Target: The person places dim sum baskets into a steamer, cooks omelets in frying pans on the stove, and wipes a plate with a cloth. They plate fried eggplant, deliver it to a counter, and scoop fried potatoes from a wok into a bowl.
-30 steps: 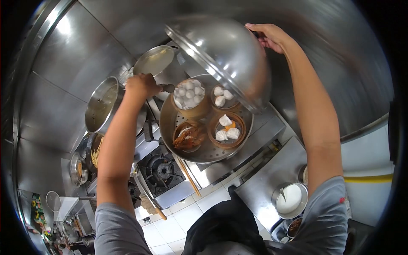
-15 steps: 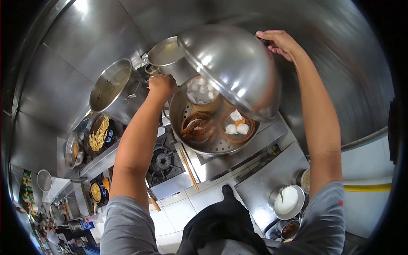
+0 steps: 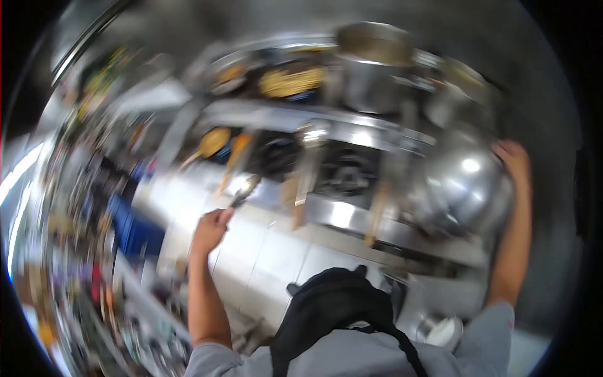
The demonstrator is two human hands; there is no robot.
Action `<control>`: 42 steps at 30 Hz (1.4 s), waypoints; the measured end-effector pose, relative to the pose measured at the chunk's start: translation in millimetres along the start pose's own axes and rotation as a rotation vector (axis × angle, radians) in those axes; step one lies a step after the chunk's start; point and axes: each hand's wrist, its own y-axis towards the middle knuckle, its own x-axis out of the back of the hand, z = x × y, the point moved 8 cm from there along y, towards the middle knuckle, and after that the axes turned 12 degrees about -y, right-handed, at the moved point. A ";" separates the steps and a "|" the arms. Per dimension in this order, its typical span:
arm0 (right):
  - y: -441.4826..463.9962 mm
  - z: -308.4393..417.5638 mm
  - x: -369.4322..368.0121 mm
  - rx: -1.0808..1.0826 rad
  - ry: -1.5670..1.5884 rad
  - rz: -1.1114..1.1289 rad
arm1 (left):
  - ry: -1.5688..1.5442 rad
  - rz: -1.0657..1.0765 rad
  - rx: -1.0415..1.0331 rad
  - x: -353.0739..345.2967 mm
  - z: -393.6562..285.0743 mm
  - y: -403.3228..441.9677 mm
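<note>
And there was the left hand (image 3: 210, 232), out over the floor tiles (image 3: 257, 251) on the near side of the stove (image 3: 342, 213), its fingers closed on a metal utensil (image 3: 244, 191) that pointed far and right, too blurred to name exactly. Over on the right, the right hand (image 3: 514, 157) was up against the right side of the big domed lid (image 3: 461, 182); whether its fingers were clamped on a handle, you couldn't tell. The lid sat at the right end of the stove, just beside the wooden sticks (image 3: 377, 217), and what lay under it was hidden. Left of those sticks came a bare burner (image 3: 348, 173), then a ladle (image 3: 312, 135). Along the far side stood a tall pot (image 3: 374, 69), with a second pot (image 3: 461, 94) to its right and a pan of yellow strips (image 3: 292, 83) to its left. Near the lower right, a bowl (image 3: 445, 333) held something white.
</note>
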 end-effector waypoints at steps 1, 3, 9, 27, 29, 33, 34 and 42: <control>0.1 -3.7 -7.5 0.004 0.057 -0.007 | -0.078 -0.053 0.076 28.3 59.7 -35.8; 19.0 7.1 -23.1 0.191 0.124 -0.054 | -0.233 -0.198 0.236 69.9 179.0 -132.1; -153.1 316.4 -87.5 0.851 0.027 -0.494 | -0.656 -1.400 0.244 169.0 329.3 -503.4; -442.3 781.6 -187.5 1.292 0.548 0.483 | -0.977 -2.786 -0.982 201.7 493.5 -861.2; -441.9 774.4 -218.7 1.297 0.504 0.507 | -0.957 -2.801 -0.997 199.1 485.0 -859.8; -449.0 761.8 -282.5 1.314 0.437 0.634 | -0.863 -2.745 -1.118 211.8 463.3 -849.4; -453.8 764.7 -297.1 1.318 0.425 0.692 | -0.847 -2.744 -1.139 219.4 461.2 -845.5; -456.1 832.6 -316.6 1.316 0.414 0.753 | -1.735 -2.046 -1.685 192.2 540.1 -799.2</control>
